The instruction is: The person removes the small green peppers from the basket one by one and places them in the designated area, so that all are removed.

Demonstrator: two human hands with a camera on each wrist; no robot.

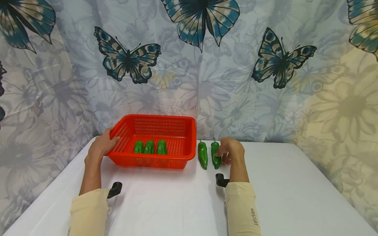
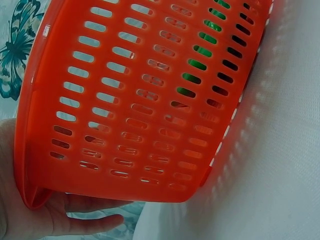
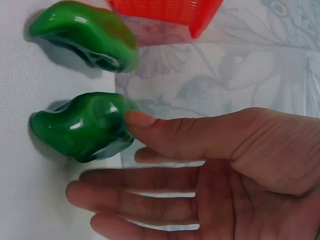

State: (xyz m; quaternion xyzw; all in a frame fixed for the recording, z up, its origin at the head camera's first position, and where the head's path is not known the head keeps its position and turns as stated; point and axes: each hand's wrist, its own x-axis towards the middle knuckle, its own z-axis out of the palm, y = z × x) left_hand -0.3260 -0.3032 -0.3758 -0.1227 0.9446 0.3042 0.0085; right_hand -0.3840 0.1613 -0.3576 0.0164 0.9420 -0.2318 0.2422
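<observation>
A red plastic basket (image 1: 165,161) with slotted walls stands on the white table, three green peppers (image 1: 162,147) lined up inside it. My left hand (image 1: 101,142) grips its left rim, thumb over the edge and fingers along the outside wall (image 2: 125,100). To the right of the basket two more green peppers lie side by side. Beside the outer green pepper (image 3: 82,127) is my right hand (image 3: 215,170), its fingers extended and the thumb tip overlapping the pepper's stem end. The inner green pepper (image 3: 85,35) lies apart from that hand.
A butterfly-and-flower patterned cloth (image 1: 206,82) hangs right behind the table's back edge. White tabletop (image 1: 165,203) spreads in front of the basket and to the right of the peppers. Each wrist carries a small black camera (image 1: 115,190).
</observation>
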